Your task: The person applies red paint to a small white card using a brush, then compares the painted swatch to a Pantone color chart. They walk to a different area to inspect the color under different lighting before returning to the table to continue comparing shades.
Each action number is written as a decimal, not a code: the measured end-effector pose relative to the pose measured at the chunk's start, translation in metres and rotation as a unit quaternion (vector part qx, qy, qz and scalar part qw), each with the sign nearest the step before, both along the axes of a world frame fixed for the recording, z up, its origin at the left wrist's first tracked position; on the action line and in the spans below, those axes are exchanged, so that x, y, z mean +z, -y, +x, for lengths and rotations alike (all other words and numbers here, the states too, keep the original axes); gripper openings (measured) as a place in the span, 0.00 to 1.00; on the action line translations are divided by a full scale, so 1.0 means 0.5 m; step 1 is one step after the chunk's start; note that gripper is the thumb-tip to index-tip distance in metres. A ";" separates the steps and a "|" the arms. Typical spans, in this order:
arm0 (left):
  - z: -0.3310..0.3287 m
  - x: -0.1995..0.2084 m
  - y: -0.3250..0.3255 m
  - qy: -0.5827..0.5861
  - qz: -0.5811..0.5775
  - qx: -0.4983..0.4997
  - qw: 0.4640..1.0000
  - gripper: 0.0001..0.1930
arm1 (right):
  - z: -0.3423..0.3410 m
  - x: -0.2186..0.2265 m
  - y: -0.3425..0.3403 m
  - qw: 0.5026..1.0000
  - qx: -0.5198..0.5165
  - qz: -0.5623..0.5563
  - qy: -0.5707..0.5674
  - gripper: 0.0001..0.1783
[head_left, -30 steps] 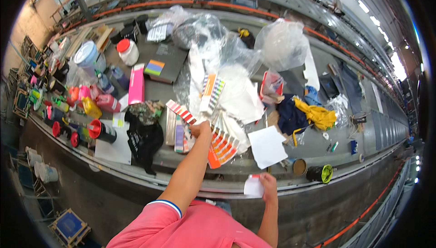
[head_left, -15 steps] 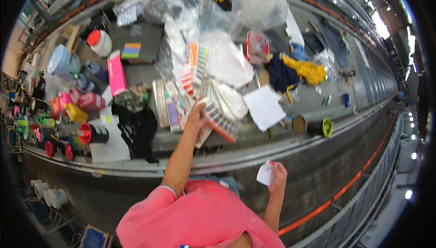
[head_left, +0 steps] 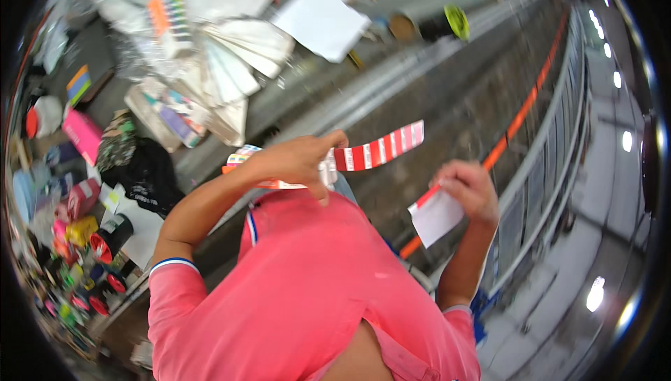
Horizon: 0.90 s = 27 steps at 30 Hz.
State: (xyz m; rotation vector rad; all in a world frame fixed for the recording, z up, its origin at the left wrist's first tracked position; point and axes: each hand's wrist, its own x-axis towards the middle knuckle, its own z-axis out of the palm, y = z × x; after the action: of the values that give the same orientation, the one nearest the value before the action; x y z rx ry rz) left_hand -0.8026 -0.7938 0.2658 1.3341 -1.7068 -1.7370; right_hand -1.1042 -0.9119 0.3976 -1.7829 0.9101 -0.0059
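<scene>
My left hand [head_left: 304, 162] is closed around a colour swatch fan [head_left: 381, 152] close in front of my pink shirt. One strip of red to pale pink patches sticks out to the right of the fingers. The rest of the fan shows to the left, partly hidden by the hand and forearm. Out to the right, my right hand [head_left: 470, 191] pinches a small white paper [head_left: 440, 222] with a red strip along its upper edge. The two hands are apart, with the red swatch strip pointing toward the paper.
On the long table lie a spread of pale swatch cards [head_left: 231, 53], an orange-edged swatch stack [head_left: 168, 25], a white sheet [head_left: 321, 23] and a black cloth [head_left: 143, 171]. Several containers, among them a black tub [head_left: 112, 236], crowd the left. A metal railing [head_left: 542, 185] runs on the right.
My left hand has brought the swatch fan off the table toward my body, and a red strip now sticks out. My right hand has risen with the paper. The view has turned right.
</scene>
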 end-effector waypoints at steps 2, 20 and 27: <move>-0.021 0.009 -0.012 -0.072 0.065 -0.043 0.994 0.49 | 0.044 0.015 0.039 0.989 0.143 0.043 -0.018 0.09; -0.036 -0.021 0.005 -0.088 0.096 -0.112 0.985 0.46 | 0.063 -0.204 0.106 0.887 0.236 0.396 0.013 0.08; -0.039 -0.014 -0.008 -0.113 0.071 -0.073 0.988 0.39 | 0.083 -0.174 0.106 0.910 0.276 0.308 -0.008 0.10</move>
State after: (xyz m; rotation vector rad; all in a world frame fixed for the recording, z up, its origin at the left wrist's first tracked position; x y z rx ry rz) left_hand -0.8220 -0.7898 0.2589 1.0425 -1.6131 -2.0400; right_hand -1.0627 -0.9650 0.3106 -1.3750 0.3252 0.5983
